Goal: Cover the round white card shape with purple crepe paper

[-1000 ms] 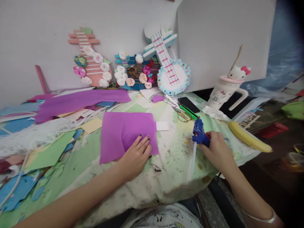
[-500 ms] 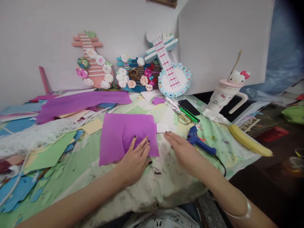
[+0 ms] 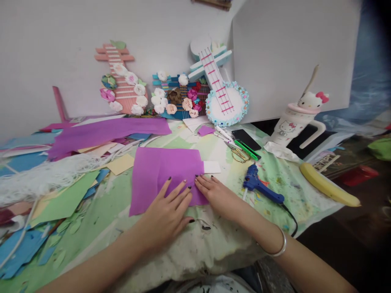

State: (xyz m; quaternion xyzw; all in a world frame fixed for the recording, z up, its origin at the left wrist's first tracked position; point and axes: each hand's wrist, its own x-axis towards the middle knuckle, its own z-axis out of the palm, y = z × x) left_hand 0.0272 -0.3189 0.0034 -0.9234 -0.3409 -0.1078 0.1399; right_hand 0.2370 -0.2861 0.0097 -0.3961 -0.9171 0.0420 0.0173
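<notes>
A folded sheet of purple paper lies flat on the paint-stained table cover. My left hand rests open on its near right part, fingers spread flat. My right hand lies open beside it, fingertips pressing the sheet's right edge. A small white card sits just past that edge. The blue glue gun lies on the table to the right of my right hand, untouched, its black cord running off the table edge.
Scissors, a green pen and a black phone lie behind the glue gun. A banana and a cat-themed mug stand at the right. Paper scraps and white fringe cover the left; decorated craft guitars lean on the wall.
My right hand set the glue gun down on the table, then moved left onto the purple sheet's right edge. My left hand stayed on the sheet.
</notes>
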